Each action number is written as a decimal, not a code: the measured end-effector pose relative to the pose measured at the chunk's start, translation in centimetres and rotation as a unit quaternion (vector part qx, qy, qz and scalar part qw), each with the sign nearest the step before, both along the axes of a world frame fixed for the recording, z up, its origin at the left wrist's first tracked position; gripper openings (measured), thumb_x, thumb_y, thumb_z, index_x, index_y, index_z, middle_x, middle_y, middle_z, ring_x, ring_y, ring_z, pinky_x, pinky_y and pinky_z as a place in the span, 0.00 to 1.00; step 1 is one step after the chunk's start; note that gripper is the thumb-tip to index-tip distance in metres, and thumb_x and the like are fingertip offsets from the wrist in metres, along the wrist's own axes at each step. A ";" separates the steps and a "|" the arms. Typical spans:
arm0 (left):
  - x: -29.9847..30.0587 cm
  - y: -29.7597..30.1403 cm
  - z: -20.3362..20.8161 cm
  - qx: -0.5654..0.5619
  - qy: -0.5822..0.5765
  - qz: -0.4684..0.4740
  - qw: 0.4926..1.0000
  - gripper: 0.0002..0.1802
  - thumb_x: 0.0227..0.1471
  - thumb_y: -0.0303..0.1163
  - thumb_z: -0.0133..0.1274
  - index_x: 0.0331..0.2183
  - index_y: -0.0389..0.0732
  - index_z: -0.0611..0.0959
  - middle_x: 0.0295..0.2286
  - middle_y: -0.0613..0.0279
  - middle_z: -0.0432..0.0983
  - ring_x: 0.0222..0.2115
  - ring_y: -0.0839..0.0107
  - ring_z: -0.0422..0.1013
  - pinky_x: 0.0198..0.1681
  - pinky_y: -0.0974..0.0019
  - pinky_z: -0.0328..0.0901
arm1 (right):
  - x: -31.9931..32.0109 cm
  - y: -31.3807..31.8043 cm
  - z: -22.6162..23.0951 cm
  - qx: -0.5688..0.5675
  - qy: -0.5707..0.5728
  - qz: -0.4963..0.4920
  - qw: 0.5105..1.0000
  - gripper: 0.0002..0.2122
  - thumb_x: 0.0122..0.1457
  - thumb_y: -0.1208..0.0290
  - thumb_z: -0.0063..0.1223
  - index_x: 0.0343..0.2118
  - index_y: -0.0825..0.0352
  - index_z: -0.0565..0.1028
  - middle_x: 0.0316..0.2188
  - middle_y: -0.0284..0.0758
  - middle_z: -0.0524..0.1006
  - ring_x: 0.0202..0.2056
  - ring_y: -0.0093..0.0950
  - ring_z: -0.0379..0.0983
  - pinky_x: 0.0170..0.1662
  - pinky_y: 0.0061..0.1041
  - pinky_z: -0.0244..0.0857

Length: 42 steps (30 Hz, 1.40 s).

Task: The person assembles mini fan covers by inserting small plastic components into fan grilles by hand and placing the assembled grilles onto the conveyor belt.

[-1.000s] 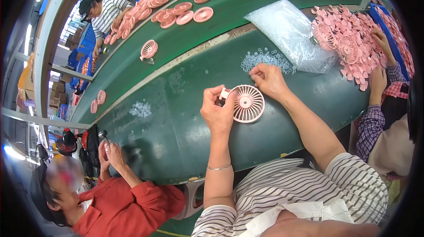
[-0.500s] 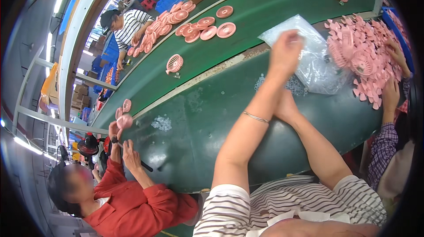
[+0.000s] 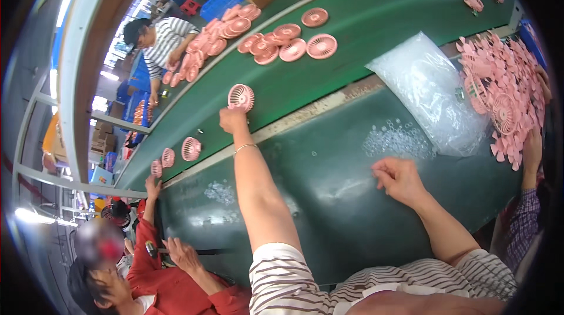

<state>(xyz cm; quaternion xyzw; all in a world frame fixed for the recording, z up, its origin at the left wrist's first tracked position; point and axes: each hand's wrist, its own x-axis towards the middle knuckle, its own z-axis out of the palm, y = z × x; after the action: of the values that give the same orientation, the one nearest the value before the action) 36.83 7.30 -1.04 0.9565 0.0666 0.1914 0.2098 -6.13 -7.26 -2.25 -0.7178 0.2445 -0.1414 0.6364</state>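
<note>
My left arm stretches over the green belt, and my left hand has its fingers closed at the lower edge of a round pink fan guard with slotted ribs. The part of the guard under my fingertips is hidden. Above the dark green work surface, my right hand is curled, thumb and forefinger close together; whatever may be between them is too small to see. Just beyond it lies a scatter of small clear rings. A large clear plastic bag rests behind the rings.
Pink fan blades are heaped at the right beside a person's hands. Several pink round grilles lie on the belt. At left, a red-sleeved person works near another ring pile. A striped-shirted person stands across the belt.
My left hand has swung from the plastic bag to the fan guard on the belt. My crossed arms have parted. A third pink guard now sits on the belt near the red-sleeved person.
</note>
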 end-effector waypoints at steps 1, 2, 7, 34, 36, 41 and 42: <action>0.7 2.3 -0.7 -0.041 -0.022 -0.026 0.999 0.17 0.41 0.41 0.56 0.33 0.41 0.82 0.32 0.51 0.77 0.36 0.55 0.73 0.40 0.57 0.66 | 1.3 0.9 0.5 0.017 0.007 0.013 1.000 0.04 0.52 0.79 0.49 0.30 0.73 0.74 0.20 0.36 0.75 0.19 0.22 0.72 0.23 0.20 0.66; 1.3 4.7 -1.4 -0.081 -0.046 -0.049 0.994 0.17 0.41 0.41 0.56 0.34 0.42 0.82 0.32 0.51 0.77 0.34 0.54 0.73 0.40 0.57 0.66 | 2.5 1.9 0.9 0.035 0.014 0.027 0.999 0.04 0.52 0.79 0.49 0.30 0.73 0.74 0.20 0.36 0.75 0.19 0.22 0.72 0.23 0.20 0.67; -10.0 0.6 3.9 -0.279 0.009 -0.347 0.896 0.16 0.46 0.32 0.58 0.37 0.33 0.79 0.28 0.60 0.77 0.30 0.78 0.71 0.34 0.74 0.65 | 1.9 0.1 1.2 0.049 -0.020 0.000 0.999 0.05 0.55 0.77 0.48 0.33 0.72 0.72 0.25 0.33 0.76 0.19 0.17 0.70 0.17 0.15 0.61; -37.2 1.9 0.4 -0.390 0.088 -0.469 0.788 0.14 0.48 0.23 0.52 0.40 0.37 0.78 0.28 0.66 0.67 0.28 0.80 0.66 0.32 0.77 0.63 | 1.4 1.8 1.4 0.184 -0.100 0.066 0.976 0.07 0.50 0.78 0.53 0.31 0.76 0.74 0.24 0.36 0.76 0.24 0.18 0.72 0.27 0.16 0.68; -36.9 1.9 -0.1 -0.380 0.049 -0.471 0.795 0.14 0.46 0.22 0.53 0.39 0.37 0.78 0.27 0.63 0.68 0.24 0.78 0.68 0.26 0.76 0.64 | 1.5 1.9 1.6 0.182 -0.105 0.066 0.975 0.07 0.50 0.79 0.53 0.31 0.76 0.74 0.24 0.36 0.76 0.25 0.19 0.72 0.27 0.16 0.68; -37.0 2.0 -0.1 -0.379 0.056 -0.481 0.788 0.13 0.47 0.23 0.53 0.39 0.35 0.76 0.28 0.64 0.68 0.26 0.79 0.67 0.29 0.76 0.63 | 1.6 2.1 1.4 0.179 -0.096 0.061 0.977 0.06 0.51 0.79 0.53 0.31 0.76 0.75 0.25 0.36 0.76 0.24 0.19 0.72 0.27 0.16 0.67; -37.0 2.0 0.0 -0.374 0.067 -0.486 0.787 0.14 0.48 0.23 0.53 0.40 0.33 0.75 0.29 0.66 0.68 0.28 0.80 0.66 0.32 0.77 0.63 | 1.5 2.0 1.3 0.181 -0.092 0.055 0.978 0.06 0.51 0.79 0.53 0.31 0.75 0.75 0.25 0.37 0.76 0.24 0.19 0.72 0.27 0.16 0.67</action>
<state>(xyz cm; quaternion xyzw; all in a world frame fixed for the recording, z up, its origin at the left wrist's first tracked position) -0.15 9.28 -1.08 0.7197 -0.3268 -0.0399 0.6113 -4.60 -5.22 -0.95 -0.5871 0.1664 -0.1249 0.7823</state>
